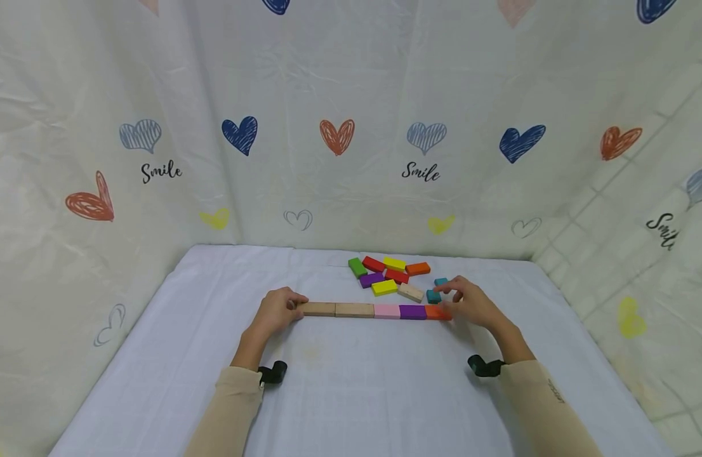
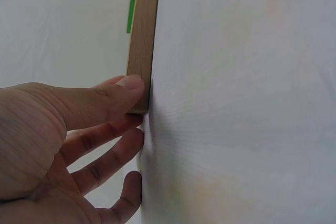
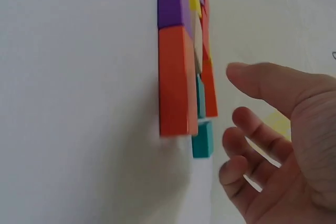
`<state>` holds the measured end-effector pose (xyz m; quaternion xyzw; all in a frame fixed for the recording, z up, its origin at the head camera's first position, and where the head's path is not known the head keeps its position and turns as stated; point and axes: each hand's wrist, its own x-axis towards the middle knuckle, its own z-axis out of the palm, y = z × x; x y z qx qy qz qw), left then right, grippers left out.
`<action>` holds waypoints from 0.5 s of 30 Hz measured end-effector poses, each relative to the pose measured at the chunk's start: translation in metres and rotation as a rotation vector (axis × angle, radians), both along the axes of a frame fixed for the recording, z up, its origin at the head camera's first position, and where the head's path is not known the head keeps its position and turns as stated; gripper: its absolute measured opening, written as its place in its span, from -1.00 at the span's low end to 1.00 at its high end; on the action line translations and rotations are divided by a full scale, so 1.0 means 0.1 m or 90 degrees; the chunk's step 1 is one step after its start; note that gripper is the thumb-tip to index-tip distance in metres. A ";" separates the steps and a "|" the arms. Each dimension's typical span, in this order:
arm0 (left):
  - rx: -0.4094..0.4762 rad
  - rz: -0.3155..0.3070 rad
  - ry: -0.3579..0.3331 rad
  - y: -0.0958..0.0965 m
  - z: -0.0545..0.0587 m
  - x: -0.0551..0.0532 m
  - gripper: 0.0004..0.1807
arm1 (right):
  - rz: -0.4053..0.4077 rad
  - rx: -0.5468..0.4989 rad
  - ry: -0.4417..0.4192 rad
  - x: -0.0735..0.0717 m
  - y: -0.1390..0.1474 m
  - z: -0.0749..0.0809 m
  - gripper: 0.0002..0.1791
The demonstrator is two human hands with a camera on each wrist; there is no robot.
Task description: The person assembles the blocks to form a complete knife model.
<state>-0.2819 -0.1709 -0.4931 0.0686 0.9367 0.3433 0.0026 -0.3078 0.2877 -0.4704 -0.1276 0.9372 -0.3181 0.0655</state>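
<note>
Pinching with the left hand, between thumb and fingers, the outer end of the first wooden block. Continuing rightward along the white-covered surface, end to end in one straight row, with second wooden block, pink block, purple block and orange block; spanning thus the space between both hands. Poising the right hand just beside the orange block at the row's right end, grasping nothing, with thumb parted from loosely bent fingers. Lying near those fingertips, just beyond the row, as two teal blocks, with a gap showing in the right wrist view. Lying behind the row's middle and right part as a loose cluster of two yellow blocks, two red blocks, one green block, one loose purple block, one loose orange block and one loose wooden block.
</note>
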 end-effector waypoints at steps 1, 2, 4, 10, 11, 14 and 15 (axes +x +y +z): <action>0.001 0.001 -0.001 0.00 0.00 0.00 -0.67 | -0.002 -0.005 0.011 -0.03 -0.02 0.00 -0.59; 0.002 0.002 -0.002 0.00 0.00 0.00 -0.67 | -0.007 -0.009 0.018 -0.06 -0.05 0.01 -0.58; 0.002 0.004 -0.002 0.00 0.00 -0.01 -0.67 | -0.009 -0.016 0.021 -0.11 -0.12 0.00 -0.54; 0.007 0.003 -0.004 -0.01 -0.01 -0.02 -0.66 | 0.002 -0.002 0.011 -0.26 -0.28 -0.08 -0.48; 0.009 0.002 -0.004 0.00 -0.01 -0.02 -0.66 | 0.002 0.004 0.009 -0.28 -0.30 -0.09 -0.49; 0.012 0.002 -0.007 0.00 -0.02 -0.01 -0.66 | 0.008 0.026 0.003 -0.34 -0.35 -0.13 -0.52; 0.013 0.002 -0.009 0.00 -0.02 -0.01 -0.66 | 0.006 0.036 0.002 -0.35 -0.36 -0.14 -0.54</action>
